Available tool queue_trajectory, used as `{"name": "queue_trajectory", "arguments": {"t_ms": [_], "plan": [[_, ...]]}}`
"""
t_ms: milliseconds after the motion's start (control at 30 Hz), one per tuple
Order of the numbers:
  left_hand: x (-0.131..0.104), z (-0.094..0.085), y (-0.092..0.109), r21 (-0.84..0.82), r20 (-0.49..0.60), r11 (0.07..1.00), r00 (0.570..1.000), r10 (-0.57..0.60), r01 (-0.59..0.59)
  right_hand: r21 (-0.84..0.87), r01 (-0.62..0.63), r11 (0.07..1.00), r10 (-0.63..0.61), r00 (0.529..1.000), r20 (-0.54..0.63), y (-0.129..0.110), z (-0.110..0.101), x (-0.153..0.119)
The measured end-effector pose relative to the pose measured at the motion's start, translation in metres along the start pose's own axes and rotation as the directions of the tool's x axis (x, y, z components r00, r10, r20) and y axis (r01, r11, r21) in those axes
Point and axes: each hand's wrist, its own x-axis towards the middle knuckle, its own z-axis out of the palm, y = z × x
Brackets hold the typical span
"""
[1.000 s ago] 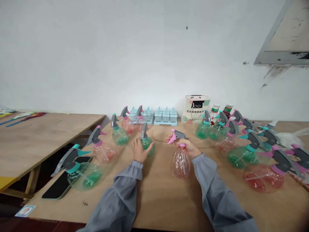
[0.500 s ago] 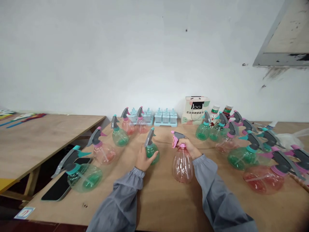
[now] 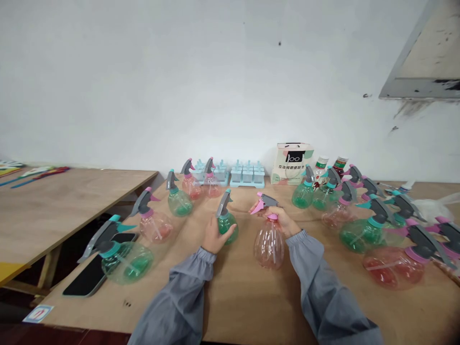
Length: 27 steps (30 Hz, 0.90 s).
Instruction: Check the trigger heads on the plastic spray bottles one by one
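Head view, right hand (image 3: 278,214) gripping pink bottle (image 3: 269,243), left hand (image 3: 215,235) thumb-spread against green bottle (image 3: 227,228)

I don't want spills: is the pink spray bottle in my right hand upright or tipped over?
Upright: the pink spray bottle has its spray head at the top, by your right hand, and its rounded body below.

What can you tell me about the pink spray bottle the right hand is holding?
The pink spray bottle has a rounded, ribbed, see-through body that looks like plastic, with a thin pale tube inside. A pink collar joins it to a grey spray head with pink nozzle and trigger. The right hand grips it around the neck, just below the head. It is roughly upright, in front of the person; whether its base touches the table is hard to tell.
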Motion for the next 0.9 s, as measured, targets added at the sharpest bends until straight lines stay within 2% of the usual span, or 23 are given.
{"name": "queue_trajectory", "arguments": {"t_ms": [133, 300, 500, 600, 700, 800, 900], "plan": [[0.000, 0.001, -0.001, -0.007, 0.004, 1.000, 1.000, -0.019, 0.019, 0.060, -0.025, 0.998, 0.024, 1.000, 0.016, 0.003, 0.001, 0.000], [0.001, 0.000, 0.001, -0.011, 0.011, 1.000, 1.000, -0.013, 0.013, 0.124, -0.039, 0.992, 0.063, 0.978, -0.198, 0.005, -0.001, 0.003], [0.000, -0.001, 0.002, -0.020, 0.003, 0.999, 1.000, -0.029, 0.029, 0.094, -0.029, 0.995, 0.036, 0.996, -0.081, 0.009, -0.008, 0.007], [0.000, -0.001, 0.002, -0.031, 0.006, 0.999, 0.999, -0.035, 0.035, 0.150, 0.041, 0.988, -0.009, 0.978, -0.209, 0.010, -0.006, 0.008], [0.000, 0.000, 0.001, -0.024, 0.006, 0.999, 0.999, -0.035, 0.035, 0.154, 0.020, 0.988, 0.026, 0.955, -0.296, 0.008, -0.003, 0.007], [-0.001, 0.001, 0.000, -0.007, 0.002, 0.999, 0.999, -0.034, 0.034, 0.121, -0.037, 0.992, 0.068, 0.962, -0.265, 0.003, 0.000, 0.004], [0.000, 0.000, 0.000, -0.011, 0.007, 1.000, 1.000, -0.025, 0.025, 0.101, -0.005, 0.995, 0.029, 0.971, -0.239, 0.000, 0.004, 0.002]]}}
